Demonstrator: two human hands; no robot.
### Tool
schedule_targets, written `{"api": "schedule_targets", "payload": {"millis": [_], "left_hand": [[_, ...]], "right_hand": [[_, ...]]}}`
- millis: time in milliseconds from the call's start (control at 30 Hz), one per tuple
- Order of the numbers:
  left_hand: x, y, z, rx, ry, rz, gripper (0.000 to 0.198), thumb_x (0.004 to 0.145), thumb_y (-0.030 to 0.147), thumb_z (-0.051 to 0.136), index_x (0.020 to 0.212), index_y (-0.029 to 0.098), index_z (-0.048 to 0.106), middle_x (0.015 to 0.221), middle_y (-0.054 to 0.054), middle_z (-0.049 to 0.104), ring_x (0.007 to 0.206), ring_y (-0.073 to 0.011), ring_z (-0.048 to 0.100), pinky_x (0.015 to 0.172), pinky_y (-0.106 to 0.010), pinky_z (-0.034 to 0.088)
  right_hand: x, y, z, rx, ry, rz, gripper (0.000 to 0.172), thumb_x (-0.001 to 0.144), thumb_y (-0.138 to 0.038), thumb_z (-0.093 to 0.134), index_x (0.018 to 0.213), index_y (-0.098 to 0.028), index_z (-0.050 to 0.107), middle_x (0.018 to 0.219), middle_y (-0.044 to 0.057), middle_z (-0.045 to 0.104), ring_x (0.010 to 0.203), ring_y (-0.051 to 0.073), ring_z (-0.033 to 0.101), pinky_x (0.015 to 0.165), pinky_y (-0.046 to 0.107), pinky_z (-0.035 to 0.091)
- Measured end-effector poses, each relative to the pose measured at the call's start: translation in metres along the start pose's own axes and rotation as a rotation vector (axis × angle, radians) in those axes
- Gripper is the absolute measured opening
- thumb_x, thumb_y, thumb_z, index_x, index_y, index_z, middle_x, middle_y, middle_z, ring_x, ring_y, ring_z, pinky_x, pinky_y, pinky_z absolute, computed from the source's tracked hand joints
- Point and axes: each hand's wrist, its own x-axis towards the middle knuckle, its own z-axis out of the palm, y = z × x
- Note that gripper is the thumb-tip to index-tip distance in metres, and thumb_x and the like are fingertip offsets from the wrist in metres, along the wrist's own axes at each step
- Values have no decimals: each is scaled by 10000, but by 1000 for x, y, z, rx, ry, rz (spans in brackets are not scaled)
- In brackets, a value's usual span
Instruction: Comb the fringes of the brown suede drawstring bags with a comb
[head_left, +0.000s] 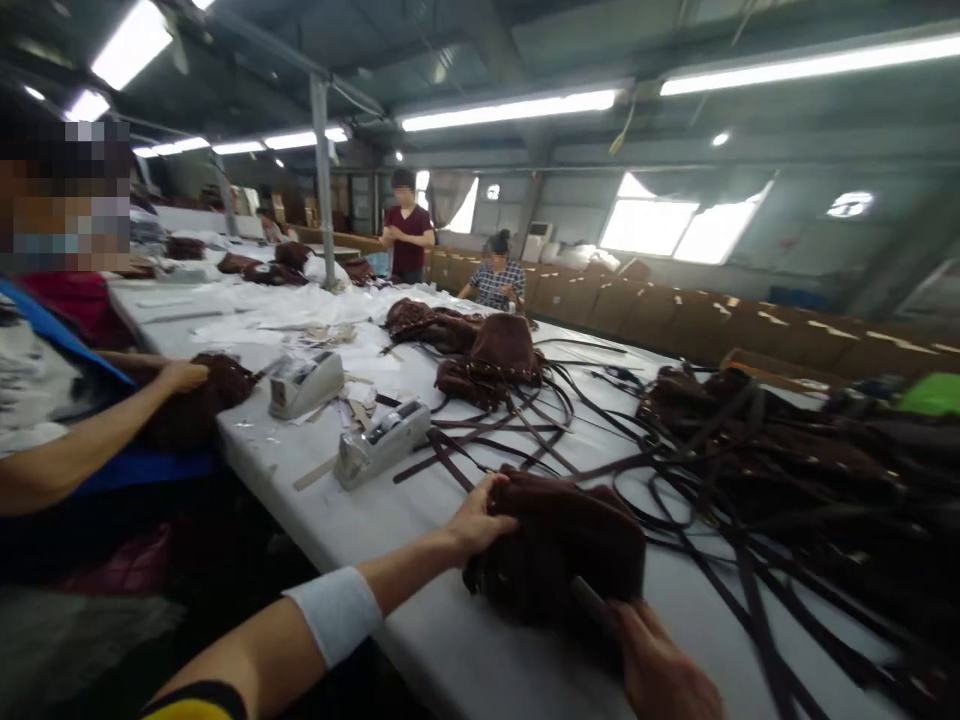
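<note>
Your left hand [480, 520] pinches the upper left edge of a dark brown drawstring-style bag [574, 530], thumb on the side facing you, fingers over the top; the bag's body spreads rightward from those fingertips, its base resting on the white-topped table [450, 650] near the edge; your right hand [664, 665] is closed around a slim grey object [596, 605], its tip against or just before the bag's lower right side; contact there cannot be told, and blur hides what the object is.

A white wristband [334, 612] circles your left forearm; just beyond your left fingers, dark straps [763, 640] loop across the table and run right, past the bag, to a heap of brown bags [787, 450]; ahead lie more brown bags [502, 350], loosely grouped; left of these, two tape dispensers [386, 440] stand near each other, with card scraps [360, 400] beside them.

Farther left, a co-worker's hand [184, 377] grips another brown bag [217, 385] at the table edge; beyond the table, one person in a maroon shirt [409, 240] stands; another in a checked shirt [495, 287] is lower, nearer you.
</note>
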Motion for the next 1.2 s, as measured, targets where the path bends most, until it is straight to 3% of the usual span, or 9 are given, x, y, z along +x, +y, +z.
{"api": "schedule_targets", "payload": {"millis": [100, 200, 267, 367, 633, 800, 933, 1067, 1200], "left_hand": [[-6, 35, 11, -70, -137, -114, 510, 738, 228, 719, 1170, 222, 448, 819, 5, 607, 606, -128, 583, 539, -222, 489], [-4, 68, 3, -32, -281, -273, 496, 731, 388, 771, 1111, 228, 496, 808, 3, 626, 601, -137, 591, 529, -234, 500], [-2, 76, -3, 57, -368, -376, 489, 712, 463, 783, 1060, 220, 539, 795, 2, 637, 598, -135, 591, 536, -230, 499], [1, 69, -7, 190, -430, -416, 461, 697, 500, 786, 999, 213, 589, 791, 6, 648, 598, -127, 587, 526, -202, 470], [12, 67, 2, 183, -430, -412, 339, 733, 396, 786, 952, 183, 637, 775, 4, 674, 622, -136, 608, 567, -217, 485], [31, 71, 11, 252, -272, -424, 79, 847, 219, 673, 862, 147, 646, 642, 6, 640, 506, -111, 571, 562, -219, 506], [42, 74, 15, 305, -225, -454, 100, 910, 203, 579, 859, 141, 638, 582, 0, 621, 460, -114, 564, 570, -246, 534], [46, 78, 20, 324, -217, -470, 115, 907, 222, 584, 847, 137, 634, 562, 2, 612, 455, -128, 567, 563, -262, 542], [47, 80, 26, 371, -190, -454, 131, 889, 206, 604, 787, 125, 621, 511, 16, 576, 418, -117, 527, 553, -255, 538]], "right_hand": [[-9, -11, -27, 18, -95, -55, 277, 957, -186, 324, 972, -240, 595, 852, 23, 699, 649, 186, 687, 522, 264, 465], [-12, -30, -61, 236, -73, -104, 192, 975, -233, 383, 1038, -247, 564, 839, -1, 689, 692, 155, 675, 607, 232, 496], [-4, -49, -81, 334, -43, -163, 173, 980, -241, 402, 1058, -248, 556, 848, -6, 676, 725, 137, 660, 653, 214, 492], [18, -79, -96, 235, 0, -274, 204, 986, -229, 388, 984, -226, 591, 781, 8, 624, 709, 153, 609, 660, 249, 453], [56, -108, -78, 16, 82, -339, 194, 931, -87, 425, 994, -182, 582, 770, 21, 596, 709, 186, 535, 682, 303, 364], [15, -105, -46, -25, -171, -419, 310, 778, 27, 505, 951, -223, 567, 759, -20, 603, 691, 170, 523, 712, 300, 329], [-15, -106, -54, -3, -207, -527, 354, 760, 5, 520, 1019, -234, 555, 784, -33, 622, 681, 151, 532, 761, 295, 320], [13, -118, -78, -99, -115, -537, 326, 881, -36, 442, 1149, -195, 539, 768, 4, 622, 636, 156, 518, 643, 312, 305], [51, -123, -62, -327, -127, -504, 311, 913, -72, 465, 1198, -150, 561, 763, 48, 633, 663, 187, 554, 596, 330, 309]]}}
